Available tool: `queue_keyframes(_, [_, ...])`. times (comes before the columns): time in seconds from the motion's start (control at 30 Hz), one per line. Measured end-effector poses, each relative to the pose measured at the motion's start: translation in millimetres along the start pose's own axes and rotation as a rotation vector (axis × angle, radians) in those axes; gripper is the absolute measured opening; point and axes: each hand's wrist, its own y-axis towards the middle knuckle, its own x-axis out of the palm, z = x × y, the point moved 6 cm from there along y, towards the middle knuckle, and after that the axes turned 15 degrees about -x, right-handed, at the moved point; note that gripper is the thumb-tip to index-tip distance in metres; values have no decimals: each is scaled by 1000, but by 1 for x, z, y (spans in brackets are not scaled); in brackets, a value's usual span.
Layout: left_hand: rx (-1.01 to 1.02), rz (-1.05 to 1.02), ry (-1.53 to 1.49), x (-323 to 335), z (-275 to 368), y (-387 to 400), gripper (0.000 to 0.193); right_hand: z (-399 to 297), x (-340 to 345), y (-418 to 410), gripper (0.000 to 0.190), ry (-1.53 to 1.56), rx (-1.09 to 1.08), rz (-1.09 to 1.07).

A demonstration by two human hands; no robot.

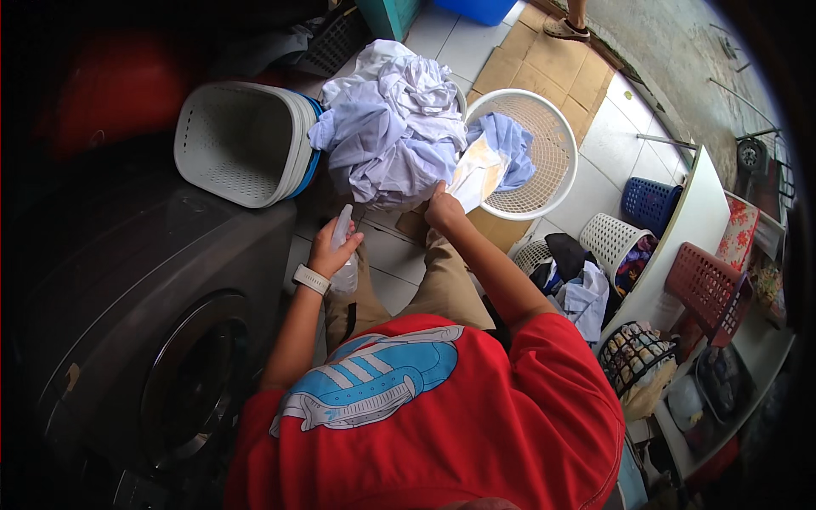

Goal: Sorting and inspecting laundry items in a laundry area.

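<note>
My left hand is closed around a translucent plastic spray bottle held upright over my legs. At the lower right edge of a big heap of white and pale blue clothes, my right hand pinches cloth; whether it is the heap's fabric or the white piece beside it is hard to tell. That white cloth with yellowish-orange stains stretches from my fingers into a round white plastic basket. Inside the basket a light blue garment lies against the stained cloth. The heap hides most of its own container.
Stacked white baskets lie tipped on a dark front-loading washing machine at left. Flattened cardboard covers floor tiles. Baskets of clothes stand right, by a white table. Another person's foot in a clog is at the top.
</note>
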Motion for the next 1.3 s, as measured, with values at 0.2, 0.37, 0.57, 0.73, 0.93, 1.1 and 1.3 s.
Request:
queue_keyframes(0.2, [22,24,95,-12,-17,1,36,-125,-130,0,52,1076,-295,78])
queue_keyframes(0.37, [-6,68,-43,-20,-22,3,35,-186,-198,44,69,1669,-708,-30])
queue_keyframes(0.57, [-25,59,-61,-20,-23,-1,36,-39,-127,120,15,1167,-122,595])
queue_keyframes(0.73, [-60,74,-45,-22,-34,-8,29,-39,10,87,21,45,-262,258])
queue_keyframes(0.93, [-58,107,-53,-34,-38,-8,28,-24,45,78,29,-269,-276,243])
queue_keyframes(1.1, [-45,100,-53,-32,-41,-2,29,-13,53,85,24,-262,-348,243])
queue_keyframes(1.3, [-83,96,-40,-31,-41,2,30,-115,43,17,17,133,-696,346])
